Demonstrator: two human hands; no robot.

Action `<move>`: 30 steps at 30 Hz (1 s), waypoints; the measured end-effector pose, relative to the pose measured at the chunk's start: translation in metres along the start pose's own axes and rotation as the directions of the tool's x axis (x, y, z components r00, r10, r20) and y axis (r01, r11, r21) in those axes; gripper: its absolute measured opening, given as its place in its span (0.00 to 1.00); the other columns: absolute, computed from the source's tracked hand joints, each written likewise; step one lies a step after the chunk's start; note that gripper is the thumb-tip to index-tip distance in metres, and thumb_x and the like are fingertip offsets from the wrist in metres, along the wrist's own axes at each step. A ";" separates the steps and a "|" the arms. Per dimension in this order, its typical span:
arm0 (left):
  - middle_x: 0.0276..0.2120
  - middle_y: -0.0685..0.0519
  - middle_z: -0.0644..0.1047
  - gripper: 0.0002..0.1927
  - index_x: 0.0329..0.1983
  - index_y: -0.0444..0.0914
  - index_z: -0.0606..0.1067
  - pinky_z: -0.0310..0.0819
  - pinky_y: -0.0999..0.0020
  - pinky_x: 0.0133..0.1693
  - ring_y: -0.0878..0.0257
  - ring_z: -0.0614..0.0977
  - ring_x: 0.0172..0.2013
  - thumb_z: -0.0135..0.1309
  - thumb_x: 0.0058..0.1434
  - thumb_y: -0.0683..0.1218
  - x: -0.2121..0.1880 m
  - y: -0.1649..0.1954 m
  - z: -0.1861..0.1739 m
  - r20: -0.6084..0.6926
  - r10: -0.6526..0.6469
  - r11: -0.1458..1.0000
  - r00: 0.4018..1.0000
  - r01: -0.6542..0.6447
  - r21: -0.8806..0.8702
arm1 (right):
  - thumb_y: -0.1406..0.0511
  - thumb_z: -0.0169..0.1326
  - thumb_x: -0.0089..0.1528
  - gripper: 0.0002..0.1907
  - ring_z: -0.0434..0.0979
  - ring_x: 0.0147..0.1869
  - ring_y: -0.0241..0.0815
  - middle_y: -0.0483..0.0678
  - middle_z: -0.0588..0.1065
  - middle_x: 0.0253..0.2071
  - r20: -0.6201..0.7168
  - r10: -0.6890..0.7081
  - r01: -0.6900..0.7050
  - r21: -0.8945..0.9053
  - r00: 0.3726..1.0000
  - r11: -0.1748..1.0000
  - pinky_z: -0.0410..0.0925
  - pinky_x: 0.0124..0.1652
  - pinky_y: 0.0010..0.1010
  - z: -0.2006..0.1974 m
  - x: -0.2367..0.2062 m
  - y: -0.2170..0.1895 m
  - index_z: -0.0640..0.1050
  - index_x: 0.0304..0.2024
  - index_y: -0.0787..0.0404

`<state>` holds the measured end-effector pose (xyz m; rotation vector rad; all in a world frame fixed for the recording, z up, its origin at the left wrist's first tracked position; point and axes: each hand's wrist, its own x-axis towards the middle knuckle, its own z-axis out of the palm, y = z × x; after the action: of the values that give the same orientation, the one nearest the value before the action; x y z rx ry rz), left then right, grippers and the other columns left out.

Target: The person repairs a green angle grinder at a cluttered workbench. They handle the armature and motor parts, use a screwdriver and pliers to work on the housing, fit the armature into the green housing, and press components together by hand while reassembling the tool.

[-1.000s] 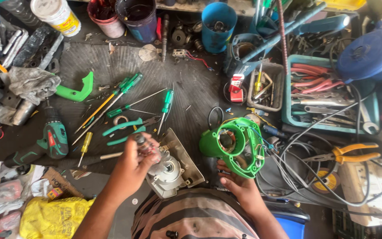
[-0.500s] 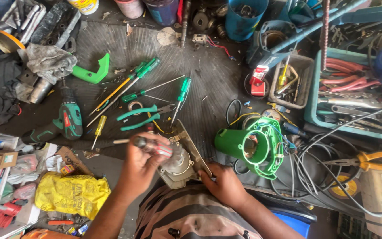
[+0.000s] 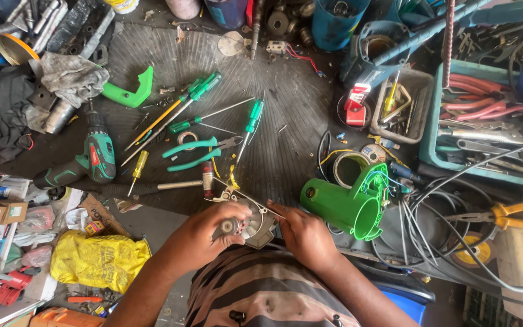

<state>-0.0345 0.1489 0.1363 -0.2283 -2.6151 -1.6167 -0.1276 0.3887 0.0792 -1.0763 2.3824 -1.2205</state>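
My left hand (image 3: 204, 236) grips a grey metal motor part with a round fan and shaft (image 3: 250, 225), held close to my striped shirt. My right hand (image 3: 302, 233) steadies the same part from the right, fingertips on its edge. A thin metal plate (image 3: 231, 195) sticks out behind the part. Just to the right lies a bright green plastic tool housing (image 3: 349, 206) with wires in it.
Green-handled screwdrivers (image 3: 250, 121), green pliers (image 3: 192, 152), a yellow screwdriver (image 3: 138, 168) and a green cordless drill (image 3: 95, 158) lie on the dark mat. Trays of tools (image 3: 485, 121) and tangled cables (image 3: 455, 218) fill the right. A yellow bag (image 3: 99, 260) lies at left.
Both hands with the motor part have drawn nearer to my body. The view has shifted, so the mat and tools sit higher and farther right.
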 end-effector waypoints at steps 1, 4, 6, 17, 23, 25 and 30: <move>0.50 0.48 0.79 0.21 0.51 0.38 0.71 0.76 0.62 0.52 0.51 0.82 0.52 0.65 0.57 0.44 -0.001 0.002 -0.001 -0.005 0.046 0.998 0.999 -0.046 0.039 | 0.68 0.51 0.65 0.18 0.82 0.45 0.58 0.57 0.81 0.45 0.008 0.047 -0.047 -0.001 0.999 0.999 0.74 0.43 0.44 0.001 -0.001 0.000 0.77 0.58 0.58; 0.44 0.48 0.79 0.20 0.48 0.39 0.73 0.77 0.62 0.49 0.52 0.83 0.47 0.67 0.55 0.44 -0.003 0.012 0.003 -0.109 -0.091 0.993 0.990 0.099 0.072 | 0.68 0.51 0.66 0.17 0.81 0.46 0.59 0.58 0.81 0.45 0.001 0.086 -0.086 0.006 0.996 0.996 0.73 0.44 0.44 0.005 -0.004 -0.001 0.77 0.57 0.59; 0.41 0.49 0.78 0.20 0.47 0.39 0.73 0.77 0.62 0.45 0.53 0.83 0.43 0.68 0.54 0.45 -0.004 0.019 0.013 -0.192 -0.168 0.978 0.967 0.188 0.093 | 0.68 0.51 0.66 0.17 0.81 0.47 0.60 0.58 0.80 0.46 -0.022 0.085 -0.085 0.015 0.996 0.996 0.73 0.44 0.44 0.008 -0.008 -0.001 0.77 0.57 0.59; 0.40 0.48 0.77 0.22 0.48 0.38 0.72 0.76 0.58 0.42 0.48 0.82 0.41 0.68 0.53 0.45 -0.016 0.018 0.032 -0.341 -0.004 0.961 0.940 0.097 0.258 | 0.66 0.50 0.68 0.14 0.82 0.50 0.61 0.59 0.80 0.47 -0.079 0.115 -0.110 0.062 0.990 0.992 0.74 0.46 0.42 0.024 -0.011 -0.002 0.77 0.55 0.60; 0.46 0.49 0.79 0.22 0.53 0.41 0.72 0.77 0.60 0.47 0.49 0.83 0.47 0.66 0.56 0.43 -0.032 0.007 0.020 -0.185 -0.006 0.988 0.983 0.034 0.150 | 0.64 0.54 0.65 0.28 0.73 0.67 0.57 0.58 0.74 0.63 -0.008 0.153 -0.150 0.154 0.988 0.977 0.66 0.60 0.40 0.024 -0.033 -0.022 0.65 0.65 0.65; 0.48 0.48 0.79 0.23 0.56 0.41 0.71 0.76 0.59 0.49 0.49 0.82 0.49 0.66 0.58 0.43 -0.039 -0.004 0.010 -0.094 -0.005 0.990 0.996 0.019 0.143 | 0.63 0.56 0.64 0.37 0.65 0.72 0.56 0.59 0.65 0.69 0.045 0.147 -0.153 0.202 0.988 0.967 0.60 0.64 0.39 0.022 -0.045 -0.034 0.56 0.71 0.67; 0.53 0.46 0.76 0.42 0.64 0.39 0.66 0.68 0.52 0.56 0.45 0.76 0.55 0.71 0.46 0.49 -0.053 -0.018 -0.013 -0.102 0.019 0.988 0.995 -0.003 0.154 | 0.62 0.57 0.66 0.40 0.55 0.80 0.52 0.57 0.58 0.76 0.322 0.329 -0.401 0.189 0.888 0.896 0.52 0.69 0.39 -0.003 -0.084 -0.076 0.52 0.74 0.63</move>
<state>0.0145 0.1247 0.1197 -0.1471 -2.6374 -1.3757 -0.0331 0.4224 0.1322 -0.6291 2.0256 -1.1066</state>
